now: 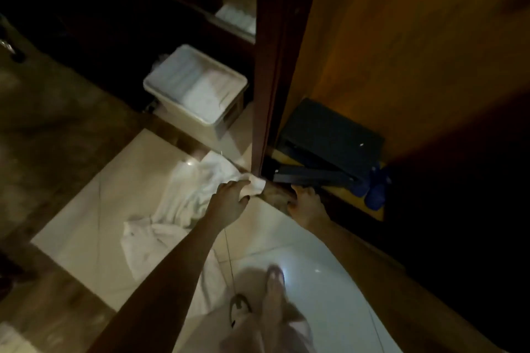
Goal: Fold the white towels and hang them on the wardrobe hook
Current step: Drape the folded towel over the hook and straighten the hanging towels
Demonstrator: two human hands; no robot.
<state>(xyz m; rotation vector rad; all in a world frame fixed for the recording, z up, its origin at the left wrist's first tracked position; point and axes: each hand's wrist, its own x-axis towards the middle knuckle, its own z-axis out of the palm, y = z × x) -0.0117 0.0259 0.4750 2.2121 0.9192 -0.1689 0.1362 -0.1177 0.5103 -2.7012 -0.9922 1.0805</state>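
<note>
A crumpled white towel (177, 209) lies spread on the pale floor tiles in front of the wardrobe. My left hand (229, 199) grips one corner of it, lifted slightly beside the foot of the dark wardrobe door post (269, 71). My right hand (304, 205) sits close to the right, at the wardrobe's bottom ledge, its fingers curled round a shadowed stretch of the same towel edge. The scene is dim and no hook is in view.
A cream plastic bin (198, 120) holding stacked white towels stands behind the towel. Inside the wardrobe are a black safe (329, 137) with its door ajar and blue slippers (372, 192). My foot (275, 284) is on the tiles below.
</note>
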